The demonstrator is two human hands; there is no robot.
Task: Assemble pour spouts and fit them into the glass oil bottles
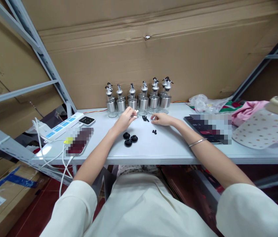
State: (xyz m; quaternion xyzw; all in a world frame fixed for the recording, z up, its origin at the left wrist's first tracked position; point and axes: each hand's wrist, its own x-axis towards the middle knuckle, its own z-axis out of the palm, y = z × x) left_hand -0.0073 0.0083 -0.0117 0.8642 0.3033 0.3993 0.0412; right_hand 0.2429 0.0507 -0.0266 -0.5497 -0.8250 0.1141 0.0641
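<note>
My left hand (125,120), centre of frame, is pinched shut on a small white-and-metal pourer spout (135,114), thumb and fingertips holding it just in front of the row of glass oil bottles (139,100); held up off the table, probably so I can turn it and see the end. My right hand (162,119), just right of centre, lies low on the table, fingers half curled and loosely open, holding nothing I can see, fingertips near a few small black plugs (145,118). 1 more small black piece (154,132) sits alone below the right hand. 3 black rubber stoppers (130,139) are clustered lower centre, touching each other, under my left wrist, seemingly kept in easy reach. About 10 bottles with steel collars stand upright against the back in 2 rough rows, spouts already on.

Surface: pale grey-white shelf table (168,148), smooth. Left of frame: white power strip (61,126) with cables hanging off the edge, a small digital scale (87,120), a blurred phone-like item. Right of frame: blurred dark flat object, crumpled clear plastic bag (203,102), pink cloth (248,110), dotted fabric (262,130). Silver bangle (198,142) on my right wrist. Background: big cardboard sheets (153,49) behind grey metal racking; a cardboard box (3,194) on red floor lower left.
</note>
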